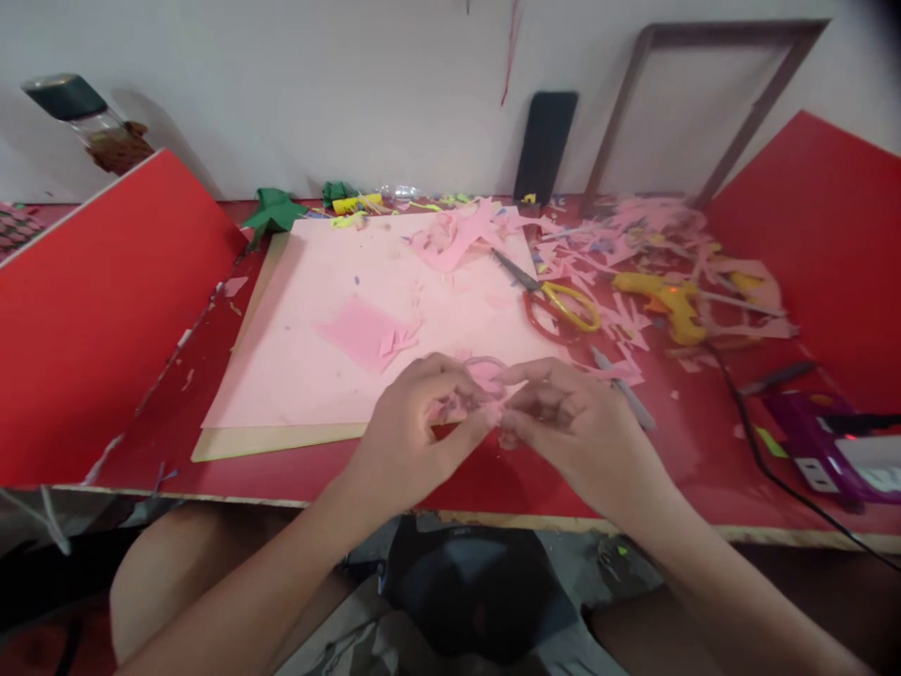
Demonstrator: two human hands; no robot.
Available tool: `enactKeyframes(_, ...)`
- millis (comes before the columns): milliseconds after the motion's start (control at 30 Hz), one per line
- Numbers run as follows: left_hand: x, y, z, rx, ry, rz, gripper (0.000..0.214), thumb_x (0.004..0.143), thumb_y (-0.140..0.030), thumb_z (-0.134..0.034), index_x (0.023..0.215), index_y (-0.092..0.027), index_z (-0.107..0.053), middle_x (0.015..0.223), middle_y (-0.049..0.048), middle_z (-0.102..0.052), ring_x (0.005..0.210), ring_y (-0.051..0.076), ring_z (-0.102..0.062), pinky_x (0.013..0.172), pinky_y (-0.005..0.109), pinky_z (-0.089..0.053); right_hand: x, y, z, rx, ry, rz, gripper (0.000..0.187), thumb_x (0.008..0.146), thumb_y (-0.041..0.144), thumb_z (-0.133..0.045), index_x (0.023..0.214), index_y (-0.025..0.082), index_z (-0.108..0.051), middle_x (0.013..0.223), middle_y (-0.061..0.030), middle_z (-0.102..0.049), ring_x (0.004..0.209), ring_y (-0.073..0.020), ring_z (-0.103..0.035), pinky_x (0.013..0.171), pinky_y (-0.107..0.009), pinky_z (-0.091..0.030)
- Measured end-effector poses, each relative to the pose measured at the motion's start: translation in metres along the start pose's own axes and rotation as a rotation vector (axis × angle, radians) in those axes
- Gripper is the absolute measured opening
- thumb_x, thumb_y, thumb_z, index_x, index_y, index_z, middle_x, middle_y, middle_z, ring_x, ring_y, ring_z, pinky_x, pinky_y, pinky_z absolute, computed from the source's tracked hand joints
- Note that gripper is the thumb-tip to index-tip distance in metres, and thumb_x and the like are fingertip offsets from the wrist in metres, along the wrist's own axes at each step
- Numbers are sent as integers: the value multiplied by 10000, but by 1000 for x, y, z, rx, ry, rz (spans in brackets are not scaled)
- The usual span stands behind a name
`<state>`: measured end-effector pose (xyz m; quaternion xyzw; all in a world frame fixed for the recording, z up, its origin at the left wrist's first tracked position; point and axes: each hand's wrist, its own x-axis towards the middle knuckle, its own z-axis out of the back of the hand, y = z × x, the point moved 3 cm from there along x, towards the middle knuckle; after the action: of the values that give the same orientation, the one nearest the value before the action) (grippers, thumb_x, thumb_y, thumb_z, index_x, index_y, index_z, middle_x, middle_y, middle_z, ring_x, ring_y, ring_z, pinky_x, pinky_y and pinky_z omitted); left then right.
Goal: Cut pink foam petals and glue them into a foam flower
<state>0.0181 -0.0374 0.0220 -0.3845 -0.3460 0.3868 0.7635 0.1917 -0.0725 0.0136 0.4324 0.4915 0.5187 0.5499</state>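
My left hand (429,418) and my right hand (563,413) meet over the near edge of a pink sheet (316,376). Between them is a small pink paper piece with a curved loop (485,371), pinched by the fingers of both hands. My fingers hide much of its shape. Just beyond my left hand lies a darker pink paper square (362,333) with small folded strips at its right corner. Scissors (556,300) with yellow and red handles rest past my right hand, their blades pointing up and left.
A yellow glue gun (665,302) lies right among pink scraps (598,244), its cord running past a purple power strip (823,451). Red panels (119,319) flank the table. A dark phone-shaped slab (545,145) and an empty frame (633,103) lean against the wall.
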Motion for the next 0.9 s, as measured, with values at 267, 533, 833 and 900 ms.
enactKeyframes(267, 6, 9, -4, -238, -56, 166, 243, 918, -272, -644, 684, -208, -667, 780, 35, -661, 778, 192, -592, 739, 311, -424, -3, -8, 5, -75, 23, 36, 289, 966, 445, -561, 817, 221, -666, 651, 7, -597, 548, -130, -562, 525, -255, -470)
enactKeyframes(533, 5, 11, 1, -7, -144, 131, 174, 959, -335, -592, 868, -227, -694, 885, 25, -709, 826, 193, -606, 740, 321, -443, 8, -11, 18, -398, -104, 109, 282, 970, 367, -522, 753, 205, -603, 616, 19, -567, 575, -134, -526, 551, -259, -366)
enactKeyframes(833, 9, 16, 25, 377, -269, -39, 82, 910, -171, -594, 887, -227, -649, 892, -14, -707, 832, 179, -594, 776, 343, -434, 23, -30, 12, -797, -117, -45, 244, 960, 327, -489, 777, 213, -604, 638, -6, -597, 592, -162, -502, 558, -290, -260)
enactKeyframes(900, 10, 16, 23, 368, -249, -51, 82, 915, -166, -594, 898, -225, -648, 893, -11, -704, 832, 177, -597, 777, 341, -442, 20, -25, 11, -766, -127, 0, 248, 963, 334, -493, 775, 212, -599, 627, 4, -581, 577, -151, -484, 556, -285, -265)
